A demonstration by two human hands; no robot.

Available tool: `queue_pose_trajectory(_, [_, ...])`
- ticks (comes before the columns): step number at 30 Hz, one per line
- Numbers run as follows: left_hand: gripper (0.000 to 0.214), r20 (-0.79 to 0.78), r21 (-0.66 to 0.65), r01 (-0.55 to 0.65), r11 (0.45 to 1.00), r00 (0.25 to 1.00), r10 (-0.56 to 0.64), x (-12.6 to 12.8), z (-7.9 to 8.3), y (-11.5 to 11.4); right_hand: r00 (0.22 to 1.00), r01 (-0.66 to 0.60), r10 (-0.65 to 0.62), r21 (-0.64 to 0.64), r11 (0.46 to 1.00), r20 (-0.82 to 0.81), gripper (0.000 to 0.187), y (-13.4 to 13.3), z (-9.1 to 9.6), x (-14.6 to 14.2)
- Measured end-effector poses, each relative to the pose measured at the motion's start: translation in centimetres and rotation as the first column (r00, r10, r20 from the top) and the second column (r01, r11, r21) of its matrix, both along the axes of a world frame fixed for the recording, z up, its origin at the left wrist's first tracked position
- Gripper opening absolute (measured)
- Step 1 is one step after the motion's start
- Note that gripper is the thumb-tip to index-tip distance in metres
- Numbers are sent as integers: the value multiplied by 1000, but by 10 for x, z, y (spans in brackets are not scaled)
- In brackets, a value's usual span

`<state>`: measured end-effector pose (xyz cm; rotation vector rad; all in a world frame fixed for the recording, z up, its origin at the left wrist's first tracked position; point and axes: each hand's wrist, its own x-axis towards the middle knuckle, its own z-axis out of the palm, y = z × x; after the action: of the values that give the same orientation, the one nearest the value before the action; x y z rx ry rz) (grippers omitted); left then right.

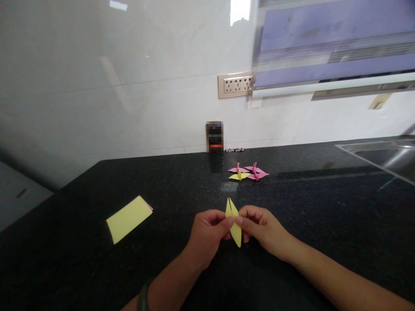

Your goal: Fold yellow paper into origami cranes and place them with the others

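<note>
A folded piece of yellow origami paper (236,235), narrow and diamond-shaped with a split upper tip, is held upright over the dark counter. My left hand (212,229) pinches its left edge, thumb on the front face. From the other side, my right hand (259,222) pinches the right edge, its thumb close to the left one. The fingers behind the paper are partly hidden. Just beyond my hands stand several small paper cranes: a yellow crane (239,176) and pink cranes (257,175) grouped together.
Yellow paper sheets (129,219) lie at left, a pink corner showing beneath. A phone-like device (215,137) leans against the wall beside a beaded strand (234,150). The black counter (74,242) meets a metal sink (389,157) at right. Above are a socket panel (221,87) and a purple-covered unit (298,30).
</note>
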<state>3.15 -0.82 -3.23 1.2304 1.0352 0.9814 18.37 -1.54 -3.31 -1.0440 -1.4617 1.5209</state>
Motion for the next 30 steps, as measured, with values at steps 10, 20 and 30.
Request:
queue_pose_trajectory(10, [19,34,-26,46,999,998,-45,2,0,1,999,52,-52,0,999,5,27,3,-5,2])
queue_pose_trajectory(20, [18,109,-18,-39,999,993,41,0,-2,3,993,-26,31,-47,999,113,17,0,-3,-3])
queue_pose_trajectory(30, [15,162,-46,-151,988,974,156,-2,-11,7,980,-87,99,-75,993,172,23,-3,-5,-1])
